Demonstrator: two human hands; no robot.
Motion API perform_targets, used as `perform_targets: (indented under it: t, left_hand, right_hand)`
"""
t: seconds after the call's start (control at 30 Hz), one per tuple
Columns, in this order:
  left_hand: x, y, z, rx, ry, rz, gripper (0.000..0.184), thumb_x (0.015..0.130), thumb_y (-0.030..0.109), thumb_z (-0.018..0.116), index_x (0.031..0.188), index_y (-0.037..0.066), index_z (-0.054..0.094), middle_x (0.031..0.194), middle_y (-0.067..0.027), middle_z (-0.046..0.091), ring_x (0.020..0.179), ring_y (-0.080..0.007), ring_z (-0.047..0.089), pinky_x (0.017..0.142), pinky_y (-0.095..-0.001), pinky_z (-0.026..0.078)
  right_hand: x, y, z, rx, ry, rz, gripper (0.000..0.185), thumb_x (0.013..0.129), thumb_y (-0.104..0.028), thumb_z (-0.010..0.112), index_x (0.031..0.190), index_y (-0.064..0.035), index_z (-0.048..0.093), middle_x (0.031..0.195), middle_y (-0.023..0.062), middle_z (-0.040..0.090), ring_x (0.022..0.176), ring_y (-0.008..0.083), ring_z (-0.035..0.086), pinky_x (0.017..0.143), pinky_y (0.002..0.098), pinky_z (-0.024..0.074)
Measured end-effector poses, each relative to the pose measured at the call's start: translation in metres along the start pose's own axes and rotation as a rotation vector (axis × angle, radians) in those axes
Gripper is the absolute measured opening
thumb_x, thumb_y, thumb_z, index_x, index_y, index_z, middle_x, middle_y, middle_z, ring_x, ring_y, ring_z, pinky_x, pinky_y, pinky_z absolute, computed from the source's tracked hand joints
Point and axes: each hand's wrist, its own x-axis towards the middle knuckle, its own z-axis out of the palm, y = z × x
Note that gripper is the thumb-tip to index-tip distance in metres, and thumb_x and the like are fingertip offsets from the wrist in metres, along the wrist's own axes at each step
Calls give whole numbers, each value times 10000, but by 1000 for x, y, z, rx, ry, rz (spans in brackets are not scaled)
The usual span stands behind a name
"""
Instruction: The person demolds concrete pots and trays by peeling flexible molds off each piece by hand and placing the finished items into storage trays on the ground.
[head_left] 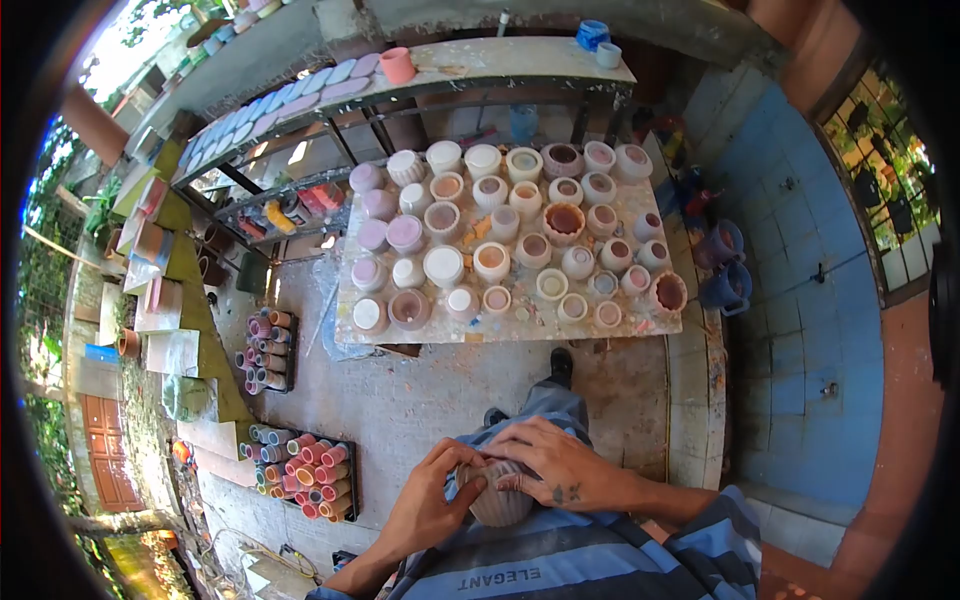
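A greyish ribbed pot (500, 508) is held close against my striped shirt, low in the view. My left hand (437, 490) grips its left side, with the thumb near the rim. My right hand (562, 466) lies over the top from the right, fingers bent across the rim and thumb on the ribs. The fingers hide the pot's opening, so I cannot see inside it. Ahead of both hands stands a work table (560, 332) covered with several rows of round moulds, some white and capped, others filled with pink, brown or orange material.
Behind the table runs a long bench (450, 62) with rows of flat blue and lilac pieces and a pink pot (397, 65). Crates of small coloured pots (320, 475) stand on the floor at left. Blue jugs (727, 287) sit by the blue wall at right.
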Motion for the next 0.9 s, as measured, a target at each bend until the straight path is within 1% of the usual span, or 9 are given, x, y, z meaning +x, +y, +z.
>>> perform_targets:
  t: [0.17, 0.27, 0.33, 0.43, 0.47, 0.57, 0.7, 0.77, 0.9]
  left_hand:
    - [-2, -17, 1, -91, 33, 6, 220, 879, -25, 674, 1079, -18, 583, 1116, -126, 544, 1102, -248, 598, 985, -333, 486]
    - [3, -23, -4, -4, -15, 54, 325, 883, 4, 684, 1192, -8, 582, 1279, -148, 534, 1212, -282, 572, 1043, -378, 460]
    - [7, -22, -8, 154, -70, 250, 411, 881, 29, 689, 1282, 19, 602, 1394, -171, 539, 1284, -316, 546, 1096, -428, 416]
    - [2, -32, -7, -99, -99, 181, 354, 889, 74, 703, 1240, 38, 665, 1326, -175, 623, 1300, -329, 547, 1151, -433, 340]
    - [-1, -27, -1, -101, 38, 189, 219, 841, 45, 734, 1061, 44, 741, 1158, -120, 719, 1180, -298, 640, 1108, -421, 386]
    - [-7, -27, -5, 94, 193, 382, 227, 753, 25, 780, 973, 81, 759, 1045, -58, 749, 1018, -231, 704, 950, -375, 459]
    - [-18, 25, -24, 374, 488, 654, 256, 643, 54, 832, 876, 131, 758, 794, 18, 686, 776, -137, 672, 716, -321, 368]
    - [-29, 41, -29, 402, 568, 733, 279, 612, 22, 813, 864, 120, 743, 741, 20, 641, 698, -148, 635, 684, -323, 362]
    - [-38, 43, -40, 347, 408, 707, 320, 570, -43, 753, 848, 114, 726, 705, 13, 605, 629, -158, 581, 623, -319, 346]
  right_hand:
    - [9, 2, 4, 242, 150, 38, 199, 796, -148, 787, 934, -23, 717, 918, 97, 700, 881, 262, 690, 781, 354, 548]
    - [8, 5, 5, 223, 158, 74, 177, 768, -101, 801, 916, -44, 723, 901, 80, 699, 865, 249, 686, 768, 350, 549]
    - [8, 7, 7, 206, 173, 20, 166, 752, -85, 803, 894, -54, 723, 893, 78, 691, 853, 249, 682, 755, 345, 547]
    - [3, 7, 15, 122, 228, -91, 179, 716, -59, 807, 869, -78, 717, 873, 70, 670, 828, 248, 671, 737, 339, 543]
    - [3, 7, 16, 54, 266, -161, 202, 697, -48, 810, 867, -92, 712, 860, 64, 657, 815, 246, 663, 732, 338, 540]
    - [7, 2, 10, -111, 245, -265, 253, 668, -35, 814, 883, -86, 692, 850, 54, 633, 790, 244, 639, 713, 339, 535]
    - [12, -40, -31, -164, 212, -446, 237, 715, -46, 736, 925, -48, 624, 894, 101, 599, 851, 270, 614, 726, 377, 529]
    - [13, -69, -52, -260, 236, -546, 188, 750, -92, 730, 884, -47, 606, 856, 98, 577, 829, 267, 611, 707, 389, 518]
    - [13, -68, -60, -104, -36, -490, 158, 809, -130, 715, 866, -49, 593, 835, 91, 566, 800, 272, 601, 689, 386, 499]
